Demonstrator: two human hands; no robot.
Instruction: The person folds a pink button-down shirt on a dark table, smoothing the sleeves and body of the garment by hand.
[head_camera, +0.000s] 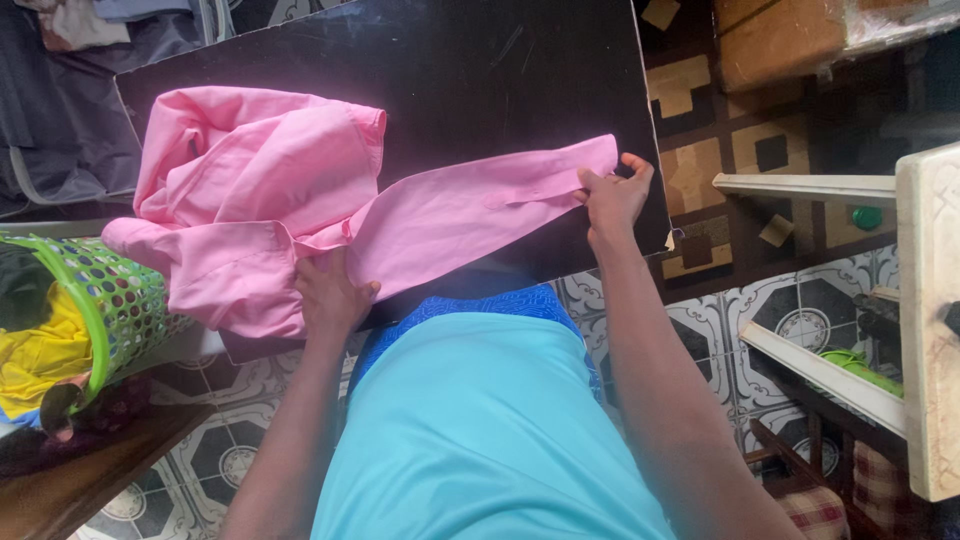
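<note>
A pink shirt (250, 190) lies bunched on a dark table (480, 70), with one sleeve stretched out to the right. My right hand (612, 195) pinches the cuff end of that sleeve near the table's right edge. Pressed flat on the shirt where the sleeve joins the body, my left hand (330, 295) sits near the table's front edge. The shirt's body is crumpled at the left half of the table.
A green perforated laundry basket (120, 300) with yellow and dark clothes stands at the left. More clothes lie at the top left. A white shelf unit (900, 300) stands at the right, over a patterned tile floor (800, 300). A brown box (780, 40) sits at the top right.
</note>
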